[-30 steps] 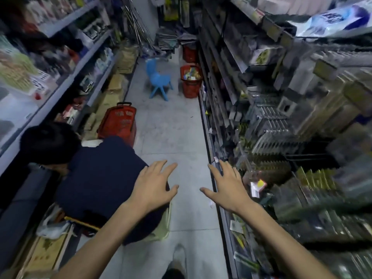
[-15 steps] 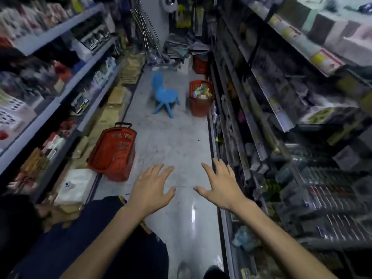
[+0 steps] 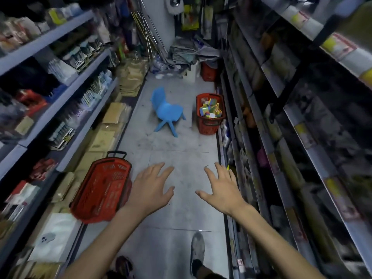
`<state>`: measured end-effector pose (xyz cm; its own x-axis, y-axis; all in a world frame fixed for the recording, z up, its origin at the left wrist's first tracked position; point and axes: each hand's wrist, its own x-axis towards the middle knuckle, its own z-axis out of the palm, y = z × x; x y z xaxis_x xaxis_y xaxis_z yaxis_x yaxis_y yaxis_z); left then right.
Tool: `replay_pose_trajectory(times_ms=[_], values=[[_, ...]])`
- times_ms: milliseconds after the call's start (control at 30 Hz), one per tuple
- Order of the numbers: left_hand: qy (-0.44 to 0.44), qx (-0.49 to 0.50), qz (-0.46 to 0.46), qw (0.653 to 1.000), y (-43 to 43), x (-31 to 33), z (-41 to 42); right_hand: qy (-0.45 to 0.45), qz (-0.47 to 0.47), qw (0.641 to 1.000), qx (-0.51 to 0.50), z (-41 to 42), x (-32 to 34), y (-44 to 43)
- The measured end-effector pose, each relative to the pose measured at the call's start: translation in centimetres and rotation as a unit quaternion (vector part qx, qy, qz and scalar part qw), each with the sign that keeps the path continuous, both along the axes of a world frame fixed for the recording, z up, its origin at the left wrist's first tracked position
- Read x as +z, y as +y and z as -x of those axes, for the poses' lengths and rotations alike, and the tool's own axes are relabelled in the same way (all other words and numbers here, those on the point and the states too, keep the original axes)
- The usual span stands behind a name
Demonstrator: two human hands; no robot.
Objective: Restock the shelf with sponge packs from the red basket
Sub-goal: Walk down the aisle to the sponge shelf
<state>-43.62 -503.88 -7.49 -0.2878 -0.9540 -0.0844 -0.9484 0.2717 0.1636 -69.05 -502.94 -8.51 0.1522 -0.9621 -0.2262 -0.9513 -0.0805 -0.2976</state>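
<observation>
A red basket (image 3: 207,125) stands on the aisle floor ahead, against the right-hand shelving, filled with colourful sponge packs (image 3: 210,110). My left hand (image 3: 151,188) and my right hand (image 3: 222,189) are stretched out in front of me over the floor, fingers spread, both holding nothing. They are well short of that basket. The shelf (image 3: 267,150) runs along the right side, dark and blurred, with packaged goods.
A tilted red basket (image 3: 101,188) leans by the left shelving, close to my left hand. A blue plastic chair (image 3: 166,110) stands mid-aisle beside the filled basket. Another red basket (image 3: 208,72) sits at the aisle's end among stacked goods. Cardboard packs line the left floor. My shoe (image 3: 197,250) shows below.
The view has moved forward along the aisle past the crouching person in dark blue, who is out of view now. The filled basket and chair are nearer. Both hands stay open.
</observation>
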Motion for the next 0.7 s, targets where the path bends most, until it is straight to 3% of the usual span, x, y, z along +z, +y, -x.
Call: replay_pose_trajectory(times_ms=[300, 700], values=[[-0.021, 0.007, 0.006, 1.000, -22.7, 1.7, 2.2, 0.005, -0.005, 1.000, 0.021, 0.9, 0.8, -23.5], [-0.073, -0.032, -0.052, 0.996, -53.5, -2.3, -2.7, 0.054, -0.008, 0.998, 0.021, -2.1, -2.2, -52.6]])
